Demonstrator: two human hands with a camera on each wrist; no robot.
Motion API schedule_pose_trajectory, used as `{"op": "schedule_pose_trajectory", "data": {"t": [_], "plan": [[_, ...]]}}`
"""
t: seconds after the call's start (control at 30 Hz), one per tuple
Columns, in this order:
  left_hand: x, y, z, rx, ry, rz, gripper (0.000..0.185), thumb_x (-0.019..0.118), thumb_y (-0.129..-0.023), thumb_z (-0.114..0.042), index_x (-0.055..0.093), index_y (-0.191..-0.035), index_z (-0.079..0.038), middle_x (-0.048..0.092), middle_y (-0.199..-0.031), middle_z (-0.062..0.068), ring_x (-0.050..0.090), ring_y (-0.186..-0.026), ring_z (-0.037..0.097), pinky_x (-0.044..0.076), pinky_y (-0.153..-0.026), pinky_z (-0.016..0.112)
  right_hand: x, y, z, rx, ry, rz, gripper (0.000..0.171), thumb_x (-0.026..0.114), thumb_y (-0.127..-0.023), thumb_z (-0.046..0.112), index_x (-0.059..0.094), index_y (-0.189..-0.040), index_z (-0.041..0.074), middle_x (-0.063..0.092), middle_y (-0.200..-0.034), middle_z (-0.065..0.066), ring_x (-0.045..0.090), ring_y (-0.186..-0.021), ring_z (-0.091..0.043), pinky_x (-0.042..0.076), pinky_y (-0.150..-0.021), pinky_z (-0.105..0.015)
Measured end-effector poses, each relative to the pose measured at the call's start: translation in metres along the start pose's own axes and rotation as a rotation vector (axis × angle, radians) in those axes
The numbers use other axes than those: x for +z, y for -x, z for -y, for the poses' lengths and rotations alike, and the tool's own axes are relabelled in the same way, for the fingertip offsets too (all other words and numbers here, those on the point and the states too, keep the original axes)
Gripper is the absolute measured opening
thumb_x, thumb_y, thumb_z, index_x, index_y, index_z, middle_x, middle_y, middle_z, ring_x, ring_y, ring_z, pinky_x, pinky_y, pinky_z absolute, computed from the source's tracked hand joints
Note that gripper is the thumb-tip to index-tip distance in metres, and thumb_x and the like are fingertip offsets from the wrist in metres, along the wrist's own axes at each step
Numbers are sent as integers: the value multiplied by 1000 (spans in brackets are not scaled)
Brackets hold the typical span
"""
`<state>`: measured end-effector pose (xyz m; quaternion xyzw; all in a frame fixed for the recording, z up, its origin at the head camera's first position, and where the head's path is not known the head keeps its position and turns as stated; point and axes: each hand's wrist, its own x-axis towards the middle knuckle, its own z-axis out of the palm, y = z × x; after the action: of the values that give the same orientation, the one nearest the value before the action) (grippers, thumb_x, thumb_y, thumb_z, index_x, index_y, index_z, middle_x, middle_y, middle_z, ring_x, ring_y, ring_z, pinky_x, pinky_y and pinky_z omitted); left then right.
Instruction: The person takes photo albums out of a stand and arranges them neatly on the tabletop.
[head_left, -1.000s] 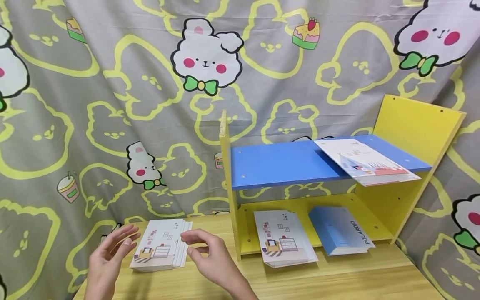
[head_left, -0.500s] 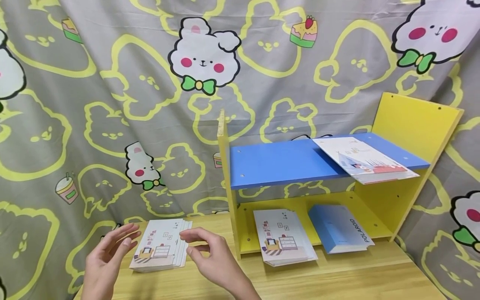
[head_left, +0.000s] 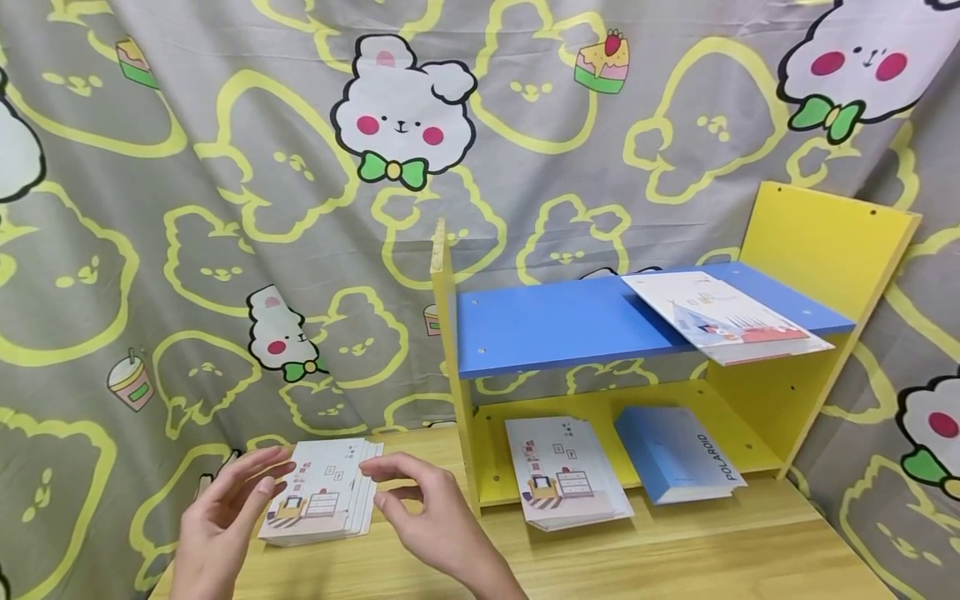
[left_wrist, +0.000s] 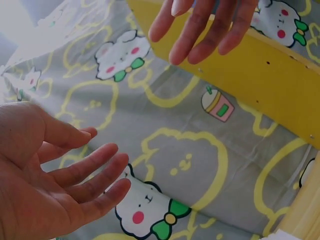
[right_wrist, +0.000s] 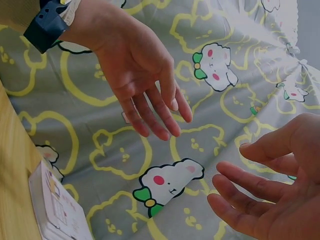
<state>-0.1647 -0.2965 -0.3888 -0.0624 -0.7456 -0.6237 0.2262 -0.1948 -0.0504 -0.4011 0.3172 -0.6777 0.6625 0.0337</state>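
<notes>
A stack of illustrated booklets [head_left: 322,492] lies on the wooden table [head_left: 675,558] at the near left, and shows edge-on in the right wrist view as the stack [right_wrist: 55,210]. My left hand [head_left: 225,508] hovers just left of it, fingers straight and spread, holding nothing. My right hand [head_left: 420,508] hovers just right of it, fingers loosely bent, empty. The wrist views show each hand empty in the air: left hand [left_wrist: 60,185], right hand [right_wrist: 270,195].
A yellow shelf unit [head_left: 817,250] with a blue shelf board [head_left: 562,321] stands at the right. A booklet [head_left: 720,317] lies on the blue board; another booklet stack [head_left: 562,471] and a blue Polaroid album [head_left: 678,454] lie below. A cartoon curtain [head_left: 225,208] hangs behind.
Both hands stay beside the stack; the left fingers have edged slightly closer to it. The view has drifted a little.
</notes>
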Motion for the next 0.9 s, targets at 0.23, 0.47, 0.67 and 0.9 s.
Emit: {"op": "schedule_pose_trajectory", "data": {"t": [0.23,0.47,0.67,0.9], "plan": [[6,1,-2,78,-3,62,35,55,-103,4,53,-137,13,68,-126,6,68,-112,11,54,-90,18,-5,3,6,-49,8,-15,35,64,-98,1,68,-129,16,68,-127,1,63,-118,-14,54,-97,-27],[15,3,-4,81,-22,63,33,56,-102,5,57,-135,11,71,-122,4,69,-109,11,54,-89,17,-11,5,11,-60,8,-29,35,64,-98,2,68,-130,17,68,-128,3,63,-119,-16,54,-98,-29],[22,5,-5,76,-33,72,33,57,-103,4,58,-135,9,71,-124,5,68,-110,10,54,-89,17,-18,6,13,-48,2,-38,35,64,-99,4,67,-131,17,66,-130,3,61,-120,-16,53,-99,-30],[27,6,-7,101,-55,80,32,56,-102,5,58,-133,9,71,-123,4,69,-109,9,55,-88,18,-26,6,14,-35,-15,-51,36,64,-98,3,67,-131,18,66,-131,3,62,-122,-21,53,-101,-32]]}}
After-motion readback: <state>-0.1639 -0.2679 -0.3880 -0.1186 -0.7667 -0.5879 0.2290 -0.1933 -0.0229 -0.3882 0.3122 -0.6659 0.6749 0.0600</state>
